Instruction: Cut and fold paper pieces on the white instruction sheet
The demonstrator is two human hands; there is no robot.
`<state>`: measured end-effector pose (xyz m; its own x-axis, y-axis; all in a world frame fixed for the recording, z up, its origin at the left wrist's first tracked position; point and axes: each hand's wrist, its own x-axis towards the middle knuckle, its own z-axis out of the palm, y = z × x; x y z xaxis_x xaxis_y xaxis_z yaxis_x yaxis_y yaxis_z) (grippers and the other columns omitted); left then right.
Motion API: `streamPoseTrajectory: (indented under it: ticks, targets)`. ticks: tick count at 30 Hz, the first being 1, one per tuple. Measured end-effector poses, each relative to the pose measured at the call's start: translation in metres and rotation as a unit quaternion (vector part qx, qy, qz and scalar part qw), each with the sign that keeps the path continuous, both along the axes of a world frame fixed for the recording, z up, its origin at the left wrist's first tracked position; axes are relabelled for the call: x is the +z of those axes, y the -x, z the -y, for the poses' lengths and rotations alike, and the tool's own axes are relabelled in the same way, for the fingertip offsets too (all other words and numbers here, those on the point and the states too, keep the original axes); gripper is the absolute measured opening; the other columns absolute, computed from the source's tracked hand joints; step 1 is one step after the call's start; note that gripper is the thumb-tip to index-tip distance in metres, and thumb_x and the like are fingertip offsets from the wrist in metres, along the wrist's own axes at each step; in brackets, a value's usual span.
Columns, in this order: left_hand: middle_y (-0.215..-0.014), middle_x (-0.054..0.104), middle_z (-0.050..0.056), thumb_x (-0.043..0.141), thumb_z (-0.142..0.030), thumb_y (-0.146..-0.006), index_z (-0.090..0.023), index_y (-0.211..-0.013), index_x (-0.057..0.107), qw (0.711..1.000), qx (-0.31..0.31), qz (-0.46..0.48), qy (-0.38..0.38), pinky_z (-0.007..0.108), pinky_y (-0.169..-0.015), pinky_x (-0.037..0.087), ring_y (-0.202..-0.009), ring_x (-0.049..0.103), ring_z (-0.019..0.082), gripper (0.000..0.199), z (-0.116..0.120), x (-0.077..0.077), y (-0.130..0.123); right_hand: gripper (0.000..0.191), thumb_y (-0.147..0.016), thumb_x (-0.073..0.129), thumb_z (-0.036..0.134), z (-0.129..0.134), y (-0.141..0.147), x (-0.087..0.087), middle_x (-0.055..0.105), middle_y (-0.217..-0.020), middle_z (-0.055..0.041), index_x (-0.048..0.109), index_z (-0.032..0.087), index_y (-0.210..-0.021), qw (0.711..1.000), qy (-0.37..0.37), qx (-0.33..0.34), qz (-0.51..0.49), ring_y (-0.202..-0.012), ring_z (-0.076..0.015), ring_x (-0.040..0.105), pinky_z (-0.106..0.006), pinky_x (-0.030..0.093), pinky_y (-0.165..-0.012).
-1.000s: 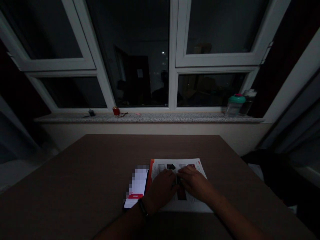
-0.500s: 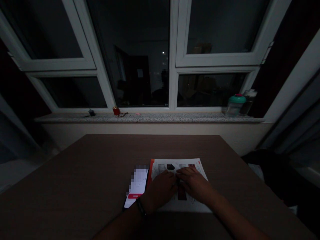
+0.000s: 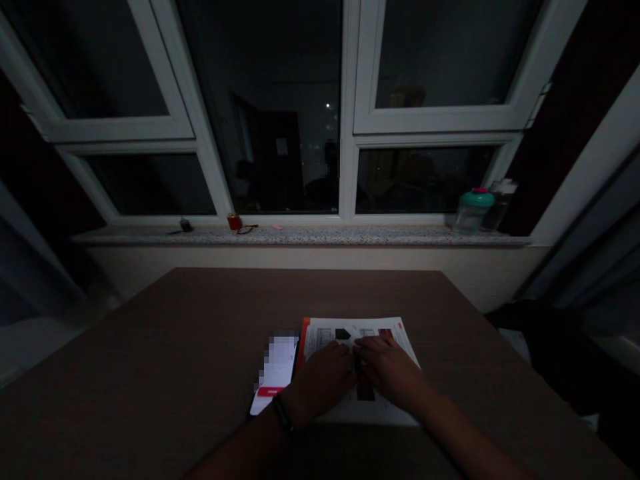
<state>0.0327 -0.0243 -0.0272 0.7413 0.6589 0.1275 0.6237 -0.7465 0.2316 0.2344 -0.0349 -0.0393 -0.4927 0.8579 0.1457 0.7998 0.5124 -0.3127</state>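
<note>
A printed booklet (image 3: 385, 417) with an orange-red left edge lies on the table, and both hands rest over its middle. My left hand (image 3: 327, 373), with a dark band on the wrist, has its fingers curled together, tips near the booklet's centre. Facing it, my right hand (image 3: 390, 367) has bent fingers pressed close together and pointing left. The fingertips almost meet; whatever is between them is hidden in the dim light. Close to my left forearm, a phone (image 3: 277, 363) with a lit screen and a red bar lies left of the booklet.
The brown table (image 3: 200, 333) reaches toward a speckled windowsill (image 3: 310, 235). On the sill stand a teal-lidded bottle (image 3: 474, 207), another clear bottle (image 3: 501, 200), a small red container (image 3: 233, 222) and a small dark bottle (image 3: 185, 225). Dark items (image 3: 555, 340) lie beyond the table's right edge.
The view has shifted very slightly. Both hands keep nearly the same place and pose on the booklet, with only tiny finger movement.
</note>
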Motion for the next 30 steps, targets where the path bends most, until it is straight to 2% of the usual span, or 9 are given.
streamPoseTrajectory:
  ticks: [5,9,14,22,30]
  targets:
    - [-0.118,0.063,0.009,0.059,-0.02,-0.095,-0.016,-0.115,0.06,1.0,-0.003,-0.004,-0.007,0.038,-0.096,0.046,-0.109,0.057,0.026,0.02,0.0018,0.0017,0.0011,0.046,-0.091,0.05,0.016,0.0008,0.0008,0.0004,0.058,-0.14,-0.0098,0.059,0.024,-0.135,1.0,-0.005,0.002,0.007,-0.129,-0.0274,0.05,-0.054,0.023,-0.117]
    - [-0.119,0.063,0.008,0.059,-0.02,-0.094,-0.016,-0.117,0.058,1.0,0.0,0.001,0.001,0.038,-0.097,0.046,-0.111,0.056,0.026,0.023,0.003,0.004,0.0015,0.044,-0.093,0.047,0.017,0.0008,0.0012,0.0024,0.058,-0.14,-0.01,0.06,0.023,-0.134,1.0,-0.002,0.0,0.006,-0.13,-0.0271,0.05,-0.055,0.02,-0.117]
    - [-0.121,0.062,0.008,0.057,-0.017,-0.094,-0.016,-0.118,0.058,1.0,0.003,-0.003,0.013,0.039,-0.098,0.045,-0.112,0.055,0.026,0.024,0.0025,0.0063,0.0005,0.039,-0.097,0.046,0.022,-0.0011,0.0017,0.0021,0.058,-0.14,-0.0099,0.061,0.023,-0.133,1.0,0.004,-0.003,-0.017,-0.129,-0.0251,0.051,-0.052,0.023,-0.117]
    - [-0.128,0.061,0.01,0.055,-0.013,-0.093,-0.016,-0.126,0.055,1.0,0.0,0.007,0.011,0.041,-0.106,0.041,-0.119,0.054,0.027,0.034,0.001,-0.0004,0.0031,0.042,-0.09,0.056,0.021,-0.0044,0.0004,-0.0035,0.06,-0.139,-0.0098,0.063,0.023,-0.131,0.999,0.011,-0.026,-0.04,-0.13,-0.0262,0.051,-0.052,0.02,-0.118]
    - [-0.13,0.059,0.011,0.052,-0.011,-0.092,-0.015,-0.127,0.054,1.0,-0.004,-0.006,0.014,0.042,-0.109,0.039,-0.123,0.051,0.028,0.035,0.0015,0.0008,0.0024,0.044,-0.088,0.056,0.019,-0.0037,0.0006,-0.0038,0.058,-0.141,-0.0098,0.062,0.024,-0.132,0.999,0.015,-0.029,-0.029,-0.132,-0.026,0.05,-0.053,0.019,-0.119]
